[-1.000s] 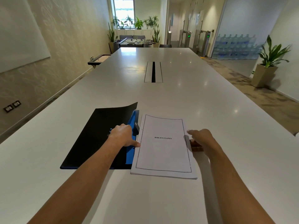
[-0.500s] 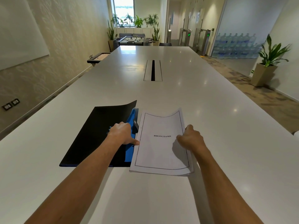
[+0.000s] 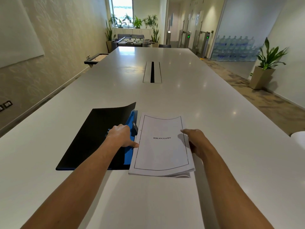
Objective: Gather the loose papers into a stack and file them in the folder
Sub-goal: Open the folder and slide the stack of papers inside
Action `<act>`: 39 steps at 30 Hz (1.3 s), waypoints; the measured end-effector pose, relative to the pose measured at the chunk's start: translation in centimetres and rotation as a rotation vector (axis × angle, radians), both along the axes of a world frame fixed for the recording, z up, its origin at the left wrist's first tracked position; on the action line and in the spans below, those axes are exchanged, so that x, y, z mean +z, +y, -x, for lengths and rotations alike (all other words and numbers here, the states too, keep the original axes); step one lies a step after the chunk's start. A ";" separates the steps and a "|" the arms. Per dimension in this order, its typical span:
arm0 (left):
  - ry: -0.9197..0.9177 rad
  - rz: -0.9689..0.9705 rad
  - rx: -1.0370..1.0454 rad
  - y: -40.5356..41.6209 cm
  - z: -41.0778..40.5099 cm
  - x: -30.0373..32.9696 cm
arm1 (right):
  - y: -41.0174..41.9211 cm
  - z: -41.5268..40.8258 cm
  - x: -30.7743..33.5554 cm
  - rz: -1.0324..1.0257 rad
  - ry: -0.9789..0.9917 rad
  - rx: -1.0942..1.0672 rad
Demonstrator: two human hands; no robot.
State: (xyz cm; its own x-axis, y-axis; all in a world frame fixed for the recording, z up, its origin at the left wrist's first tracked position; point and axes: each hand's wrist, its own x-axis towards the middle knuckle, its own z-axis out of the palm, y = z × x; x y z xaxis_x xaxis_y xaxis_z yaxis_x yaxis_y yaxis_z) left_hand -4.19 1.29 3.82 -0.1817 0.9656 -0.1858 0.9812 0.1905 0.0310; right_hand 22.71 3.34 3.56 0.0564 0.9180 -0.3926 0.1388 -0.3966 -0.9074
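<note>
Here the folder lies open at the left on the white desk, its black cover spread flat with the far corner curling up and a blue inner flap along its right edge. The left hand rests on that blue flap beside a small dark clip, fingers loosely curled and pressing down, thumb tip touching the left edge of the paper stack; its grip closes on nothing, it only pins the folder. The stack lies just beside the folder's right edge, already gathered, the top sheet reading BIBLIOGRAPHY, its lower right corner fanned a little. The right hand takes the stack's right edge, fingers on top and the rest tucked at the side, so its grip looks closed on the papers, and the sheets bow slightly upward there.

Judging from this, gathering is done and filing is in hand. The next move calls for sliding or lifting the stack leftward onto the blue flap and under the clip, with the loose lower sheets kept square so none slip out. The left hand itself sits in the path and would have to shift.

Farther off, a cable slot runs down the desk's middle, well apart. At the far right edge a white rounded object peeks in; what it is cannot be told.
</note>
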 end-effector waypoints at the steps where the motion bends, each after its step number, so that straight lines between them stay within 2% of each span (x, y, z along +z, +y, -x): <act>1: 0.000 0.001 -0.003 0.0 0.0 0.0 | -0.1 0.0 -0.1 0.032 0.079 -0.013; 3: -0.002 -0.003 -0.003 -0.1 0.0 0.0 | -0.2 0.0 -0.1 0.061 0.172 -0.030; 6: -0.010 -0.013 -0.001 -0.2 0.1 0.1 | -0.1 0.1 0.0 0.051 0.188 -0.024; 11: -0.011 -0.015 0.003 -0.3 0.0 0.2 | -0.4 0.1 -0.5 -0.083 -0.075 0.046; 15: -0.017 -0.017 0.016 -0.5 0.0 0.2 | -0.9 0.2 -0.9 -0.064 -0.175 0.152; 22: -0.080 -0.007 0.037 -0.9 0.2 0.9 | -2.0 -0.4 -0.9 -0.106 -0.038 0.138; 25: -0.164 -0.012 0.047 -1.0 1.0 1.3 | -2.0 -1.3 0.5 -0.196 -0.011 0.070; 30: -0.207 -0.130 0.071 -1.1 0.7 2.0 | -1.3 -1.1 2.5 -0.371 -0.004 -0.049; 35: -0.219 -0.148 0.048 -0.9 -0.5 3.1 | -1.9 1.6 3.8 -0.531 -0.149 -0.059; 39: -0.221 -0.131 0.013 -1.2 -1.7 3.9 | -2.5 3.8 3.7 -0.539 -0.261 0.038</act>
State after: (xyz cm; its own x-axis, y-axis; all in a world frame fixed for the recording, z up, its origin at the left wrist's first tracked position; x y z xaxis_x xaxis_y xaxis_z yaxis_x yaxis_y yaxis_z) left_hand -2.48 0.13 7.69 -0.1627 0.9820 -0.0963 0.9453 0.1831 0.2700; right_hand 18.94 0.83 7.30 0.0520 0.9872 0.1509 0.3892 0.1192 -0.9134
